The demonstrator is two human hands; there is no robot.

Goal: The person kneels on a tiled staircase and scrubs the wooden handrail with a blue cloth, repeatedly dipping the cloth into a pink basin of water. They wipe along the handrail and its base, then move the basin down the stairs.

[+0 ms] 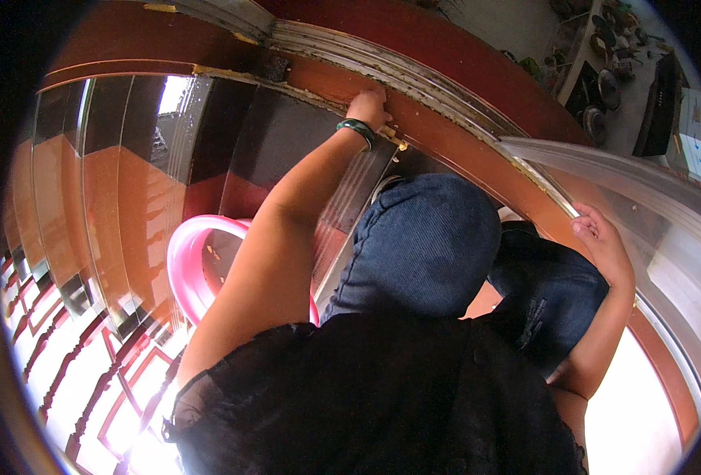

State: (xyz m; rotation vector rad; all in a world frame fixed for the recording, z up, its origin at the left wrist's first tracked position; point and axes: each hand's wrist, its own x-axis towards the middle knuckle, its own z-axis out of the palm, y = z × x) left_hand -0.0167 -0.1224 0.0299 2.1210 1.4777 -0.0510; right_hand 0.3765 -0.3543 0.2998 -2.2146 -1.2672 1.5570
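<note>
My left hand (369, 108), below a green bangle (357, 128), is on the reddish-brown sill (433, 130) beside the metal window track (386, 71). Its fingers are bent and partly hidden, and whether they hold something cannot be told. Yellowish crumbly bits (399, 141) lie right by it at the sill's edge. At the right, my right hand (592, 228) has its fingertips closed on the end of a thin metal strip (549, 187), which runs up along the track beside the sliding glass panel (641, 178).
A pink plastic basin (187, 267) stands on the tiled floor (136, 225) at the left, with small pieces inside. Wooden balusters (77, 368) stand at lower left. Beyond the window, pots and lids (608, 89) are on a counter. My denim-covered knees (427, 243) are between my arms.
</note>
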